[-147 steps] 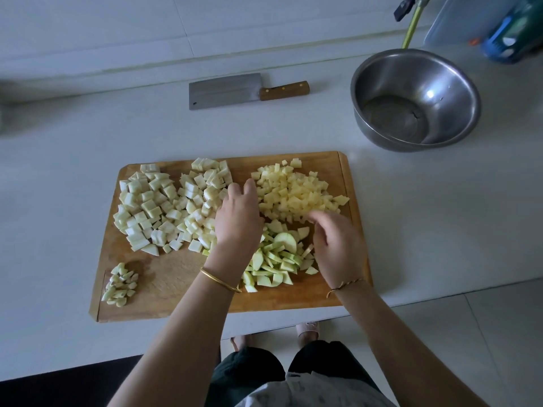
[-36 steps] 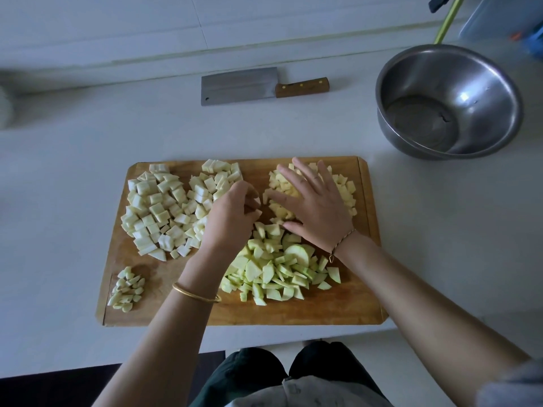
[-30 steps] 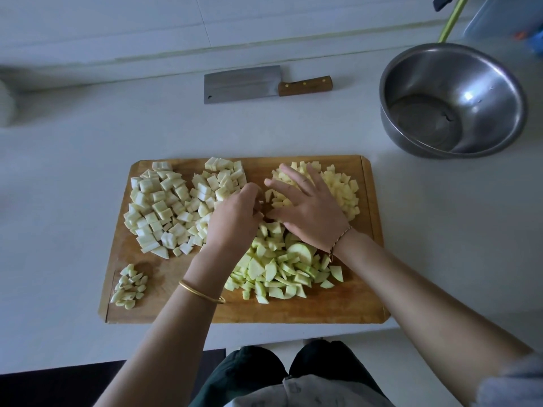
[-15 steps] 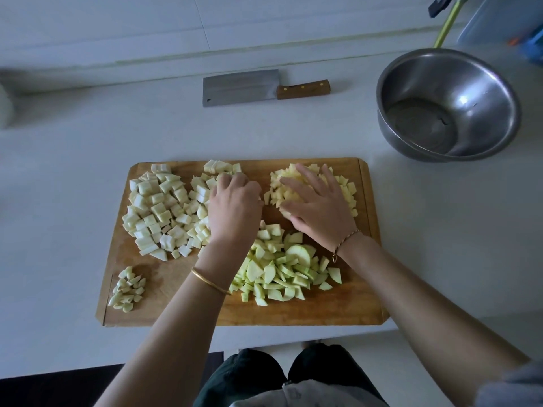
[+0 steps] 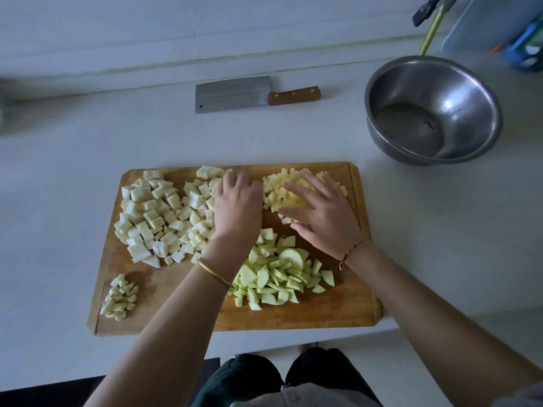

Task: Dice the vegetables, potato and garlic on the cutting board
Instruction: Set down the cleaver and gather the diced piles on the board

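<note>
A wooden cutting board (image 5: 164, 295) lies near the counter's front edge. Pale white cubes (image 5: 152, 212) are heaped on its left half. Small yellowish potato dice (image 5: 279, 189) sit at the back right, green-edged slices and chunks (image 5: 279, 274) at the front middle, and a little pile of chopped garlic (image 5: 120, 298) at the front left corner. My left hand (image 5: 238, 207) rests knuckles-up between the white cubes and the potato dice, fingers bent down against the white cubes. My right hand (image 5: 320, 212) lies flat with spread fingers on the potato dice.
A cleaver (image 5: 249, 94) with a wooden handle lies on the counter behind the board. A steel bowl (image 5: 476, 107) stands at the back right, with a blue container (image 5: 526, 45) and a green-handled tool (image 5: 432, 27) beyond it.
My left hand slid away from me along the edge of the white cubes. My right hand stayed spread on the potato dice, shifting slightly to the back right.
</note>
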Action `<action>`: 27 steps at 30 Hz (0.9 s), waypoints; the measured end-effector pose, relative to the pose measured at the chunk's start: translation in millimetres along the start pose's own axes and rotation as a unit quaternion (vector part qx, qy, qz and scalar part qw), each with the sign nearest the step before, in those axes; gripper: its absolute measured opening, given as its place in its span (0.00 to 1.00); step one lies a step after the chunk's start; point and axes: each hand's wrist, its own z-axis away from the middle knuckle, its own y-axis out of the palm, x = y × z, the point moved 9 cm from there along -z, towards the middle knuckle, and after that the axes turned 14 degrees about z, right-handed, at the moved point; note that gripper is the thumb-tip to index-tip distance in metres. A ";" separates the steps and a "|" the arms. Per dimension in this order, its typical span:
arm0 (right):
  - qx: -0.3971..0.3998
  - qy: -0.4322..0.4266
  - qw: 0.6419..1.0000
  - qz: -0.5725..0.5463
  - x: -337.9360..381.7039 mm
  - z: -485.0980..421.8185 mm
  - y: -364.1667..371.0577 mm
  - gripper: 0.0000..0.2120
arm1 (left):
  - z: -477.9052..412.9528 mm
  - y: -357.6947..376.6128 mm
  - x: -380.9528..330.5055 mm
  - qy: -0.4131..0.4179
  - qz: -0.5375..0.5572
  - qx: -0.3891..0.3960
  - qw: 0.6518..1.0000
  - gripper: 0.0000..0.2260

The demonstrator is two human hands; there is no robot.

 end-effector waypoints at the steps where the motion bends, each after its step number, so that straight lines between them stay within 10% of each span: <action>1: -0.005 0.008 1.000 -0.014 -2.0 1.2 -3.3 0.10 | 0.6 2.2 -3.2 -0.005 0.051 0.011 0.999 0.10; 11: -0.130 0.275 0.941 -0.150 -66.1 39.8 -19.8 0.15 | 15.6 30.1 -19.6 -0.168 0.415 0.086 0.890 0.32; 17: -0.088 0.364 0.900 -0.221 -72.7 38.3 4.0 0.18 | 4.7 45.1 -19.7 -0.152 0.324 0.067 0.931 0.27; 27: -0.065 0.289 0.940 -0.172 -69.6 9.7 19.1 0.21 | -15.1 58.9 -27.3 -0.140 0.320 0.022 0.937 0.24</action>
